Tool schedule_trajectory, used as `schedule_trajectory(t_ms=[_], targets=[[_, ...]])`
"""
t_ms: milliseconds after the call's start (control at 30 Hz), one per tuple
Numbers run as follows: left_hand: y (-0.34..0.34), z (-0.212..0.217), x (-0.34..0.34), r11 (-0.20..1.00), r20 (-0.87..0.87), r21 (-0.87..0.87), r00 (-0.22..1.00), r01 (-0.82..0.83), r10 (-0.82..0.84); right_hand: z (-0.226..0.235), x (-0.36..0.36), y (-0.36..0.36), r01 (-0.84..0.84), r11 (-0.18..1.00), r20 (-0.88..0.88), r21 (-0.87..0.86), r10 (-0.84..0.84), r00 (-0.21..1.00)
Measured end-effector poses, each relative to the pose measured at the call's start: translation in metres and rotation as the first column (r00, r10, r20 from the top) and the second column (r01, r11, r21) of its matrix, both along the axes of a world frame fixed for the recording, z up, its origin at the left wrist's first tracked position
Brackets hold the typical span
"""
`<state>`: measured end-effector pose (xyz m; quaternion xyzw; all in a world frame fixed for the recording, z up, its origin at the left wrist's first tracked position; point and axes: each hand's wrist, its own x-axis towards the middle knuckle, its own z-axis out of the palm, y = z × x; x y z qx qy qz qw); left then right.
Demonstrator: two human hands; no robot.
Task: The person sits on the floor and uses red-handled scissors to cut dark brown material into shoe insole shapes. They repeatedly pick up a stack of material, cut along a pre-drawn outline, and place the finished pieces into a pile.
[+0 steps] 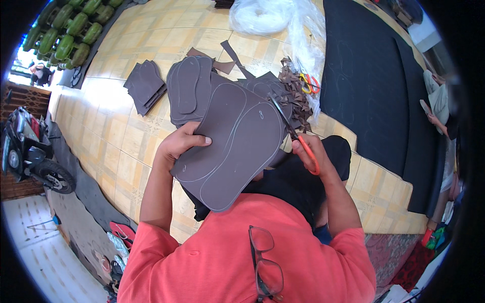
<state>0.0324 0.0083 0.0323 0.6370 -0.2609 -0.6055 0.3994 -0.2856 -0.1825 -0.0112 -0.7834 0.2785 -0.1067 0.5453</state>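
My left hand [184,144] grips a dark brown sheet [242,134] at its left edge, thumb on top and fingers underneath. Two sole-shaped outlines are drawn on the sheet in pale lines. In my right hand [311,150] is a pair of orange-handled scissors [307,151]. Their blades point up and to the left, at the sheet's right edge beside a drawn outline. Beyond the sheet lies a stack of brown pieces [188,83] with sole outlines, and another stack of cut pieces [145,87] sits to its left.
Small brown offcuts [298,96] are heaped at the right, with yellow-and-red-handled scissors [309,84] by them. Clear plastic wrap [273,20] lies at the back. A long black sheet [366,91] covers the floor on the right. A motorcycle [35,151] stands left; another person [437,103] sits far right.
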Motion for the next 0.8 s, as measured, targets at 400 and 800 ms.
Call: schedule_trajectory(t_ms=[400,800], targets=[[-0.009,-0.036,-0.020,0.891,-0.563,0.178,0.699,-0.418,0.441,-0.034,0.041,0.013,0.310,0.756,0.325,0.577,-0.560,0.762],[-0.047,-0.029,-0.109,0.595,-0.522,-0.360,0.684,-0.718,0.509,-0.013,0.065,0.050,0.287,0.856,0.232,0.430,-0.411,0.881]])
